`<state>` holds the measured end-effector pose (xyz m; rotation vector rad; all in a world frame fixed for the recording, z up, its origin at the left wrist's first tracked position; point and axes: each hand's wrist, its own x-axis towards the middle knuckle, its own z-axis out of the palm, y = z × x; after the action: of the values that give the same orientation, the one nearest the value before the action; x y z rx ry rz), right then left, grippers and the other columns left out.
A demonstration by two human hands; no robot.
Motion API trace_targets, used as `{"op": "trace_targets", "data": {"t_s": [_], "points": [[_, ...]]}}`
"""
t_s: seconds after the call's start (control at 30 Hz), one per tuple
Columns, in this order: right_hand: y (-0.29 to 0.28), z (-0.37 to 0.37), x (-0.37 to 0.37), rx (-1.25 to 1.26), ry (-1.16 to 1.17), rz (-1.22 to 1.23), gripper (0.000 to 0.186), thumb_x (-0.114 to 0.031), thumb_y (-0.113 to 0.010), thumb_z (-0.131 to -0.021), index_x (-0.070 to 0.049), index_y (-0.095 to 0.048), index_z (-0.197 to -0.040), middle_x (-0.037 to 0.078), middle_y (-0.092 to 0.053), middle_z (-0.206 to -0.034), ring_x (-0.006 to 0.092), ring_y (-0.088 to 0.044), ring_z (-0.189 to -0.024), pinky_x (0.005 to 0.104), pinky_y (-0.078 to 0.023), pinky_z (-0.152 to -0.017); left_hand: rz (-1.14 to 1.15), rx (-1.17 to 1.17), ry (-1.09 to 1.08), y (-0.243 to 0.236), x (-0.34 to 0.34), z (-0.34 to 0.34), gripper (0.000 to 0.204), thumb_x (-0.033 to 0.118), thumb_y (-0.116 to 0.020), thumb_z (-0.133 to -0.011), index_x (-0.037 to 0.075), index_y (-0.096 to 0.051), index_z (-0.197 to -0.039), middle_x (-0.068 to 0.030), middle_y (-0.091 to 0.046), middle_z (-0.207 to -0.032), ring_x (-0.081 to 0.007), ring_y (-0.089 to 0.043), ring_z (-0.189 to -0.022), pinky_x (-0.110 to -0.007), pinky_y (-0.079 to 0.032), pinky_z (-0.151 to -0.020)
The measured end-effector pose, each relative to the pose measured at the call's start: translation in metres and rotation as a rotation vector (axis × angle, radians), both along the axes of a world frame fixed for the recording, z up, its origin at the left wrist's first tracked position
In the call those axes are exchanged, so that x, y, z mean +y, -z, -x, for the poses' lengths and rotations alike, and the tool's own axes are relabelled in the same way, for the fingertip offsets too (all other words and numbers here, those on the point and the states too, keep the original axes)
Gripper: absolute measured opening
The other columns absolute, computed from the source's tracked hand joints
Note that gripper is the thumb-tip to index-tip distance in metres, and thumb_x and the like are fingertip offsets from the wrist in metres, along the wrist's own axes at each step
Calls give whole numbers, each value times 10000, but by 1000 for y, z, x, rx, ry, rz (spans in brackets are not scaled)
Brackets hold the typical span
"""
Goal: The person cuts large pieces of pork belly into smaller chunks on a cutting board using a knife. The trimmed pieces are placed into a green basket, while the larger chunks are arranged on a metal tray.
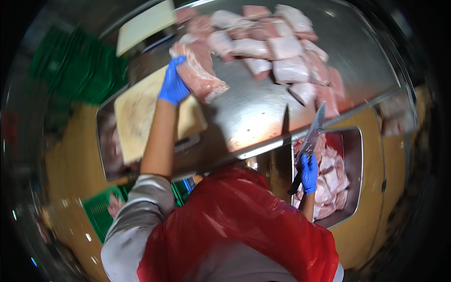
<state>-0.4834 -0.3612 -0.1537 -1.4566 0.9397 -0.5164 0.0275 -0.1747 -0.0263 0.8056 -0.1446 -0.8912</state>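
Observation:
My left hand (174, 83), in a blue glove, is closed on a large slab of pale pink meat (198, 70) with white fat, held above the upper right part of a worn cream cutting board (136, 117). My right hand (308, 174), also gloved, grips a large knife (312, 134) with a dark handle, its blade angled up toward the top right, over a steel tub (353, 174) full of cut meat. Several blocky meat pieces (286, 70) lie together on the steel table (357, 51) beyond.
A second white board (143, 26) is at the top. Stacked green crates (77, 66) stand at upper left. A green crate (98, 218) holding meat is low on the left. A steel tub (105, 141) sits under the cream board. Yellowish floor (70, 160) shows around.

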Motion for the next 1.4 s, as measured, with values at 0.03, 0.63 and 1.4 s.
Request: {"op": "trace_targets", "data": {"t_s": [0.03, 0.63, 1.4], "points": [[2, -14, -5, 15, -22, -28, 354, -220, -573, -1051, 8, -550, -1321, 10, -634, -1093, 78, -556, -939, 248, -488, -807, -105, -22, 31, -22, 34, -15, 598, 363, -689, -866, 56, -532, -1354, -139, -653, -1184, -296, -635, -1122, -414, -508, -1022], [-98, -282, 114, -114, -808, 43, 215, -175, -533, -1050, -34, -590, -1203, 53, -669, -819, 119, -643, -613, 258, -503, -485, -1230, -1501, -666, 54, 277, 176, 370, 142, -642, -906, 37, -632, -1261, -206, -606, -1294, -383, -600, -1173, -469, -521, -914], [-123, -371, 273, -191, -1055, 1026, 178, -198, -497, -1023, -45, -500, -1113, 331, -632, -906, 521, -624, -800, 591, -490, -690, -1452, -920, -768, 41, 258, 109, 293, 327, -733, -868, 45, -667, -825, -212, -675, -738, -430, -664, -711, -487, -543, -653]]}}
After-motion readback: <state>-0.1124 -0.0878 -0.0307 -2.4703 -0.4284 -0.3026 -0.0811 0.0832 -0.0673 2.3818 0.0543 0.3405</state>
